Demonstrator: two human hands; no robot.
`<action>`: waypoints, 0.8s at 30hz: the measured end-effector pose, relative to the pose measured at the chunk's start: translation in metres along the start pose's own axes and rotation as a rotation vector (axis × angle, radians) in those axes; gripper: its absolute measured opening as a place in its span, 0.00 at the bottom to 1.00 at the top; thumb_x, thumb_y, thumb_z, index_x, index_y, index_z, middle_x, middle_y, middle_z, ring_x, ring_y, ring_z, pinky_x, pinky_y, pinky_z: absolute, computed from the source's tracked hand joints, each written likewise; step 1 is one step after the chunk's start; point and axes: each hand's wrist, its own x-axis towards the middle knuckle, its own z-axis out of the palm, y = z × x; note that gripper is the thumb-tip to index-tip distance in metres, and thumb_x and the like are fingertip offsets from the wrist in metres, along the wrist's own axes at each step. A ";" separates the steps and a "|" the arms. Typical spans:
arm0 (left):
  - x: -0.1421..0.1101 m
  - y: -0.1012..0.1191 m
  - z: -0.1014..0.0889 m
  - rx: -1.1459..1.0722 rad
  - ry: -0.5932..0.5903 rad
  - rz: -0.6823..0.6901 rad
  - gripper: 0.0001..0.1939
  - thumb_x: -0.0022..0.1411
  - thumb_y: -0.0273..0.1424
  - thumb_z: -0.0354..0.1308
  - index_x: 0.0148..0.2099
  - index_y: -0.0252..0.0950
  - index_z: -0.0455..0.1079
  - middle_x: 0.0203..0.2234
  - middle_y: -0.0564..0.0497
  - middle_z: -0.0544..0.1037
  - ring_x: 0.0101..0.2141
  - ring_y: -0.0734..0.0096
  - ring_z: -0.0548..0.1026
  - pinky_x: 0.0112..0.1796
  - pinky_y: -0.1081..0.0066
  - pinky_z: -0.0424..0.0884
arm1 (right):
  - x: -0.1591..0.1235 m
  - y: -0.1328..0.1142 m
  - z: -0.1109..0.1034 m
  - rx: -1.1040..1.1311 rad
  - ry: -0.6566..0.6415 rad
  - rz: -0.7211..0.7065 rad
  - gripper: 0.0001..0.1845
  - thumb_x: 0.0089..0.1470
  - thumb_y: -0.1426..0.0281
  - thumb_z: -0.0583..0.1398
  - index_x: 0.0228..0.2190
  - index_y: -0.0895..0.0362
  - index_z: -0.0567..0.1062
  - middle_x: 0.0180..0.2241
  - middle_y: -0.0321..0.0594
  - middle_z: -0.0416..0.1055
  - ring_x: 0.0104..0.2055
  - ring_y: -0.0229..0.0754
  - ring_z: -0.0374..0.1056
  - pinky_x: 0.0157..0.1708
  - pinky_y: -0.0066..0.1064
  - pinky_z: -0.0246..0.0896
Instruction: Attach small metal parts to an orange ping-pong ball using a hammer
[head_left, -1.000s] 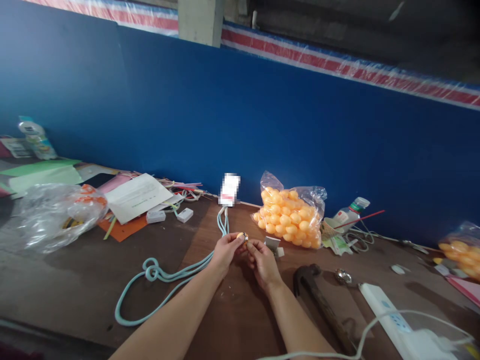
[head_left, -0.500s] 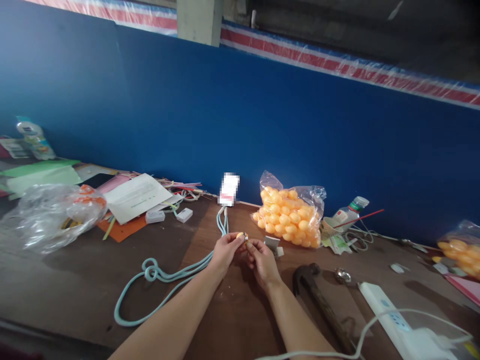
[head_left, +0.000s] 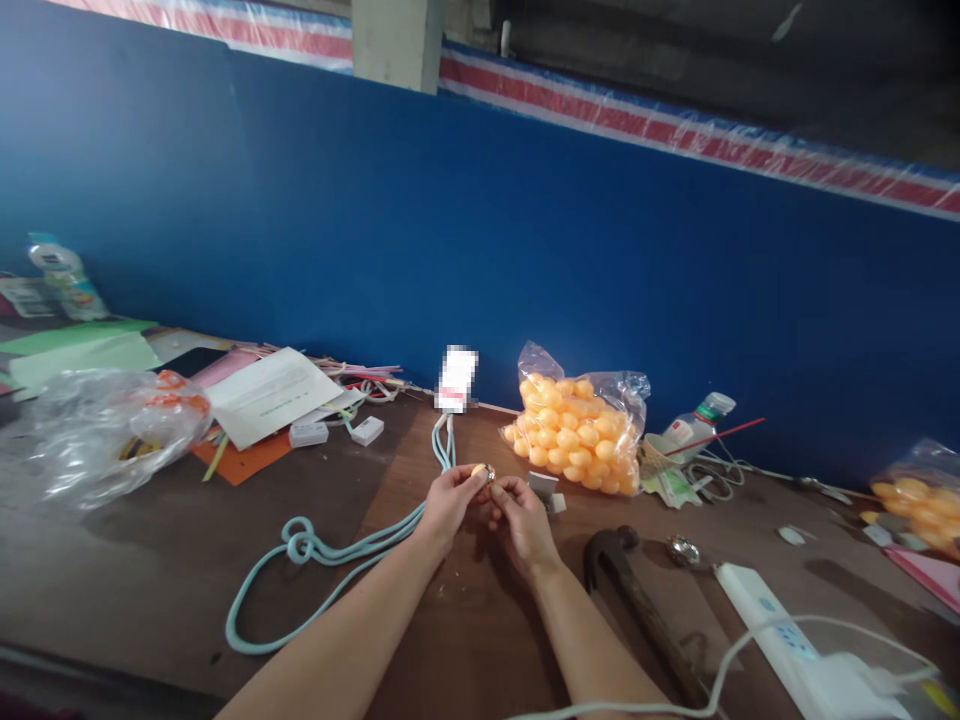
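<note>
Over the middle of the table, my left hand is closed on a small orange ball, much of which its fingers cover. A shiny silver piece shows on the ball's right side. The thumb and fingers of my right hand pinch at that side, touching the silver piece; its exact shape is too small to make out. Just beyond the hands stands a clear plastic bag full of similar orange balls. A light blue cord lies looped to the left, running up to a white card.
At right lie a claw hammer, a crumpled silver object and a white power strip with a cable. A bottle stands behind. Papers and a plastic bag cover the left. A blue partition closes the back.
Both hands stay almost in place around the ball. My right fingers have shifted slightly at the silver piece. The whole view has moved a touch.
</note>
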 end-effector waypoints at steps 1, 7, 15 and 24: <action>0.000 0.000 0.000 -0.003 0.002 0.000 0.22 0.39 0.38 0.69 0.35 0.29 0.73 0.21 0.49 0.74 0.22 0.72 0.73 0.24 0.73 0.70 | 0.000 0.000 0.000 0.001 -0.002 -0.006 0.11 0.46 0.65 0.64 0.27 0.56 0.68 0.20 0.31 0.65 0.19 0.31 0.56 0.18 0.23 0.54; 0.000 -0.001 0.000 -0.007 0.000 0.004 0.21 0.40 0.38 0.68 0.35 0.28 0.72 0.22 0.48 0.75 0.22 0.72 0.74 0.23 0.75 0.70 | 0.000 -0.001 0.001 -0.020 0.012 -0.007 0.12 0.44 0.63 0.64 0.26 0.56 0.68 0.22 0.33 0.68 0.20 0.32 0.59 0.21 0.25 0.58; 0.000 -0.002 -0.001 -0.018 -0.015 -0.020 0.21 0.41 0.38 0.68 0.36 0.29 0.72 0.19 0.49 0.73 0.21 0.71 0.73 0.22 0.74 0.69 | 0.000 0.001 0.001 -0.025 0.012 -0.017 0.11 0.45 0.64 0.64 0.26 0.55 0.68 0.23 0.33 0.69 0.21 0.33 0.59 0.21 0.26 0.58; 0.000 -0.002 -0.002 -0.002 -0.026 -0.009 0.22 0.41 0.39 0.68 0.36 0.29 0.72 0.20 0.48 0.74 0.21 0.71 0.73 0.22 0.75 0.69 | -0.001 -0.001 0.002 -0.048 0.007 -0.029 0.10 0.46 0.64 0.63 0.26 0.56 0.68 0.23 0.34 0.69 0.21 0.33 0.60 0.22 0.26 0.58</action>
